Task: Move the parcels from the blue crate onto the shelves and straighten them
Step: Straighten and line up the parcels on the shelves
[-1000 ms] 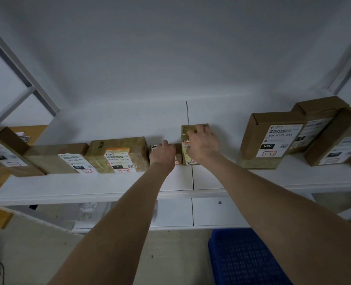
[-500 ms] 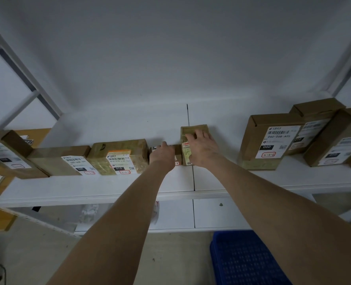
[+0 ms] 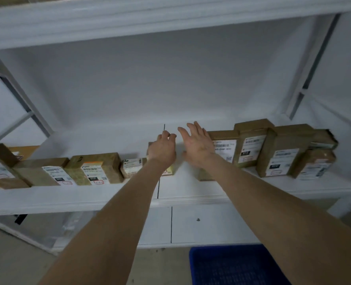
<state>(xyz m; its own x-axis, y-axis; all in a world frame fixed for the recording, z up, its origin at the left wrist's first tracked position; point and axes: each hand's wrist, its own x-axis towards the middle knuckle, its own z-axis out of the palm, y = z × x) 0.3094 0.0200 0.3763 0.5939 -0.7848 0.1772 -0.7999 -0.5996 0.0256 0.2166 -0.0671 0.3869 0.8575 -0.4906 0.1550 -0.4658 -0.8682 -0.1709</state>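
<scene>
Nearest, below and right of the parcel, the crate (image 3: 232,266) shows blue meshed plastic. The parcel (image 3: 169,171), a small upright cardboard box with a pale label, stands mid-row on the white shelf (image 3: 191,201). The left hand (image 3: 162,152) grips its top, fingers curled over the far edge, likely to steady and square it. Just right of the parcel the right hand (image 3: 198,146) hovers flat, fingers spread, holding nothing, palm toward it like a stop. Left of the parcel sit glossy taped boxes (image 3: 94,167); right of it, matte brown cartons (image 3: 277,153), labels facing forward for reading.
</scene>
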